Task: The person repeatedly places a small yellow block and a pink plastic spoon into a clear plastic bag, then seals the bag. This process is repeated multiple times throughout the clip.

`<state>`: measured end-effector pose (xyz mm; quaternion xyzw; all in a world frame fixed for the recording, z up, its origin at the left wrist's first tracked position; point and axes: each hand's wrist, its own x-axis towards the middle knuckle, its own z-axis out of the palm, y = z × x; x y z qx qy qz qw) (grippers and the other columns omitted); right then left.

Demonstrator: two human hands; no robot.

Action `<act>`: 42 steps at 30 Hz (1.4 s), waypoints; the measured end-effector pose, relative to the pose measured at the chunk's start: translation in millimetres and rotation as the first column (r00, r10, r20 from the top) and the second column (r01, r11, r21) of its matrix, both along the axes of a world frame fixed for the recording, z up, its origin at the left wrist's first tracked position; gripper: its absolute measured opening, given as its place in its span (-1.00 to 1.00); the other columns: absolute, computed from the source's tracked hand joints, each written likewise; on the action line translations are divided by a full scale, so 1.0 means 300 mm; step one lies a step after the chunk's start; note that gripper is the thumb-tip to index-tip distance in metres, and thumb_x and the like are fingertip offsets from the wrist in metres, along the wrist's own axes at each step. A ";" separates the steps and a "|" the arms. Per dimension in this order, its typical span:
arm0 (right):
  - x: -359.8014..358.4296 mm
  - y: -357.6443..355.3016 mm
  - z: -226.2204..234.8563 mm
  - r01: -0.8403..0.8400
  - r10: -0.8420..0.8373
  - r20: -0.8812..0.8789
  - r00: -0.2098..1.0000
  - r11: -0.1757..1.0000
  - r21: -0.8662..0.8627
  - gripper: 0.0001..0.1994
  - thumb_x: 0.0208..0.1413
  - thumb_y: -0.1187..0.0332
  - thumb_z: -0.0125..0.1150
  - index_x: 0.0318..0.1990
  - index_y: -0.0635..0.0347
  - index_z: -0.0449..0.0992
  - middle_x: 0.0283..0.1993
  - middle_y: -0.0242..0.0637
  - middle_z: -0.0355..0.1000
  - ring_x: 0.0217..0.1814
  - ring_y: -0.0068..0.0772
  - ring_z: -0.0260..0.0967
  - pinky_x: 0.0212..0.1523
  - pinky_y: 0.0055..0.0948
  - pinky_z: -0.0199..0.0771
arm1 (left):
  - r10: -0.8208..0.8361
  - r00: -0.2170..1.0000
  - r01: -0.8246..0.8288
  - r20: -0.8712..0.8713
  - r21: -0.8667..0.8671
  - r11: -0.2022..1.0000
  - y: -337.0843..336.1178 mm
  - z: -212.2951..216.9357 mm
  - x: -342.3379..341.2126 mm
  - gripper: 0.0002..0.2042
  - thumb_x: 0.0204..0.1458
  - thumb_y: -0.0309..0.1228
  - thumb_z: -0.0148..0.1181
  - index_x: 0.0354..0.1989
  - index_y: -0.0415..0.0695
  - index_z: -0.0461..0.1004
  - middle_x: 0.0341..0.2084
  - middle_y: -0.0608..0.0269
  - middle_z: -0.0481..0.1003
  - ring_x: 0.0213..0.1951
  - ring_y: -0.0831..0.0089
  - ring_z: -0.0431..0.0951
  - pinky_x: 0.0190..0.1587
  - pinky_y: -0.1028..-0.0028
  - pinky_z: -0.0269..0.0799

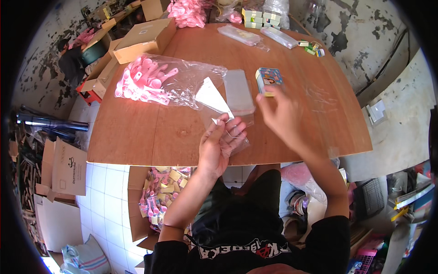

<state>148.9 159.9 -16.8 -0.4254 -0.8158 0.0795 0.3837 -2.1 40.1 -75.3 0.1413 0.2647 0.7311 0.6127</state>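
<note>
While the left hand (219,144) pinches a small clear plastic sleeve (232,132) just above the near edge of the worktop (150,132), the bagging step looks to be under way: the sleeve seems held ready to take an item. Its grip is closed, thumb and fingers curled around the sleeve's mouth, with a pale pink piece apparently inside, though that is hard to make out. The right hand (280,114) reaches forward with fingers spread and loosely bent, holding nothing that can be seen; it hovers just short of a small colourful box (268,81) lying flat on the wood. Judging by that reach, the next move calls for a firm pinch on the box and for the sleeve's mouth to be kept open and steady.

Both forearms come up from the lower edge, the left bent sharply at the wrist, the right stretched out and slightly blurred.

Beside the sleeve lies a stack of flat clear sleeves (238,91). Farther left sits a large clear bag of pink spoons (150,82). Under the worktop, a cardboard carton (137,205) holds more pink and yellow pieces.
</note>
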 end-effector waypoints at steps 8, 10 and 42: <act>0.089 0.345 -0.061 0.260 -0.195 0.273 0.942 0.938 -0.229 -0.53 0.06 -0.13 0.11 -0.07 0.00 0.56 -0.40 -0.16 0.55 -0.30 0.01 0.52 -0.25 -0.09 0.48 | -0.066 0.995 0.063 0.076 0.037 0.997 -0.010 0.016 0.036 -0.65 0.28 -0.37 -0.14 0.22 -0.12 0.15 0.09 -0.01 0.37 0.12 0.15 0.42 0.20 0.11 0.34; 0.084 0.348 -0.088 0.296 -0.281 0.169 0.945 0.952 -0.071 -0.60 0.06 -0.05 0.16 -0.13 0.03 0.60 -0.34 -0.14 0.56 -0.28 -0.01 0.52 -0.26 -0.08 0.48 | -0.094 0.993 0.092 0.066 0.031 0.995 -0.010 0.017 0.041 -0.58 0.26 -0.44 -0.14 0.28 -0.16 0.05 0.11 -0.06 0.35 0.16 0.12 0.39 0.21 0.10 0.33; 0.135 -0.404 -0.198 -0.288 -0.164 -0.749 0.642 0.854 -0.433 -0.74 0.15 0.47 0.20 -0.04 0.39 0.40 -0.31 -0.18 0.50 -0.55 -0.69 0.37 -0.66 -0.73 0.32 | 0.114 0.993 -0.110 -0.027 0.102 0.989 0.064 0.038 0.083 -0.40 0.10 -0.66 0.12 0.32 -0.16 0.06 0.05 -0.13 0.41 0.04 0.27 0.50 0.04 0.38 0.53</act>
